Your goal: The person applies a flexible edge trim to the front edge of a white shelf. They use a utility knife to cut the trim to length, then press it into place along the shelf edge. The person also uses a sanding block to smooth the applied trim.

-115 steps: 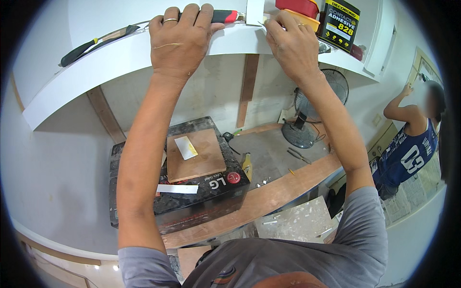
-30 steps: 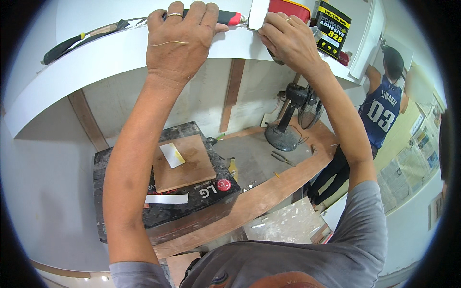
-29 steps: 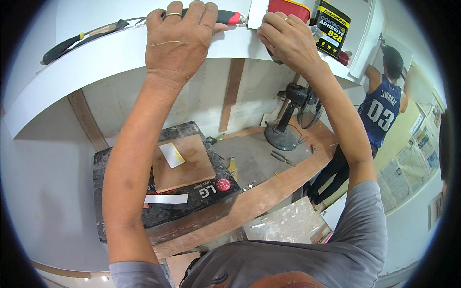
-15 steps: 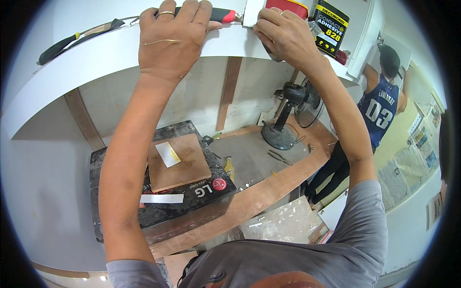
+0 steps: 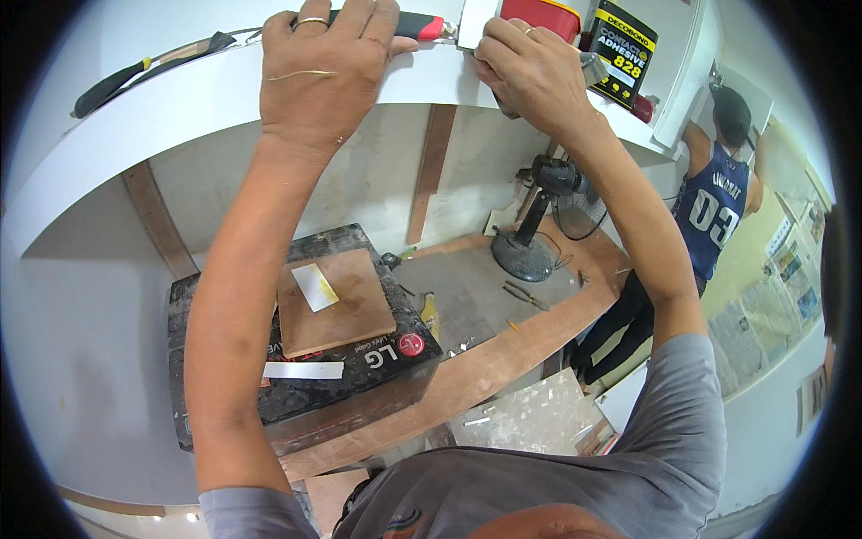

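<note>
Along the top of the white shelf [image 5: 431,76], my left hand [image 5: 328,76] lies with its fingers stretched over the edge and its thumb pointing right. A tool with a red and black handle [image 5: 420,25] lies just behind those fingers. To the right, my right hand [image 5: 534,72] is closed at the shelf edge. A grey, blunt-ended piece [image 5: 593,68] shows beside its outer side, and something dark peeks out below; my fingers hide what they grip. Its fingertips are by a small white piece [image 5: 479,22] standing on the shelf.
A black-handled tool [image 5: 112,87] lies at the shelf's left; a red container [image 5: 540,16] and black adhesive can [image 5: 620,54] stand right. Below are a dark box [image 5: 359,395] bearing a board [image 5: 346,332], a fan [image 5: 525,251] and pliers [image 5: 525,295]. Another person [image 5: 716,193] works at right.
My right hand has shifted and turned slightly, and the grey piece beside it now shows more clearly. The fan head has turned. My left hand stays in place.
</note>
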`<state>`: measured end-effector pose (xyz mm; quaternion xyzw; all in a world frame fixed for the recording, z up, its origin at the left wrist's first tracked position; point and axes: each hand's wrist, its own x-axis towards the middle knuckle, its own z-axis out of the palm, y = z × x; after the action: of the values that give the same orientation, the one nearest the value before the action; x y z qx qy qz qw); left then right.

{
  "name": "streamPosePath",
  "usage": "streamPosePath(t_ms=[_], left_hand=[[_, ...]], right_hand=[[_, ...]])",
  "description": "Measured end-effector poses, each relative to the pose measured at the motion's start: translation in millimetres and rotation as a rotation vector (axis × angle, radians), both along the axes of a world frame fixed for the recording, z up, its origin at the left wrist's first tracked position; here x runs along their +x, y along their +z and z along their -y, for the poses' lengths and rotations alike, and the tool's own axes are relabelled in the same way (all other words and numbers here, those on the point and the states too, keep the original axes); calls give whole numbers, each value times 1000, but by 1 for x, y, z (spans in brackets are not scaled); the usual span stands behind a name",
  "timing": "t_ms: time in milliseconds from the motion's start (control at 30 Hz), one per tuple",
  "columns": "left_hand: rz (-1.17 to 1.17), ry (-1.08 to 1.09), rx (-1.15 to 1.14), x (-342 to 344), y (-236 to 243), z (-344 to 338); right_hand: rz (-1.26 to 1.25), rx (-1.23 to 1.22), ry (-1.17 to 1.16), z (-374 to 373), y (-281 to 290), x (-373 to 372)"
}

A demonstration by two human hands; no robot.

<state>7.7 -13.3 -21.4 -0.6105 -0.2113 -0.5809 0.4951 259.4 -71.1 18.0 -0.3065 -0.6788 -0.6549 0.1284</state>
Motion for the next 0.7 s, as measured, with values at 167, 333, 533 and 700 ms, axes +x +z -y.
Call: streamPosePath(t_ms=[167, 333, 533, 700], left_hand=[[-11, -68, -64, 0, -2, -2], [12, -11, -16, 0, -3, -4], [11, -13, -9, 2, -2, -5], [32, -15, -36, 4, -2, -4]], right_hand=[[-43, -1, 46, 0, 2, 2], [-17, -28, 18, 1, 4, -8], [-71, -35, 40, 0, 1, 16], [-26, -69, -48, 7, 6, -1]])
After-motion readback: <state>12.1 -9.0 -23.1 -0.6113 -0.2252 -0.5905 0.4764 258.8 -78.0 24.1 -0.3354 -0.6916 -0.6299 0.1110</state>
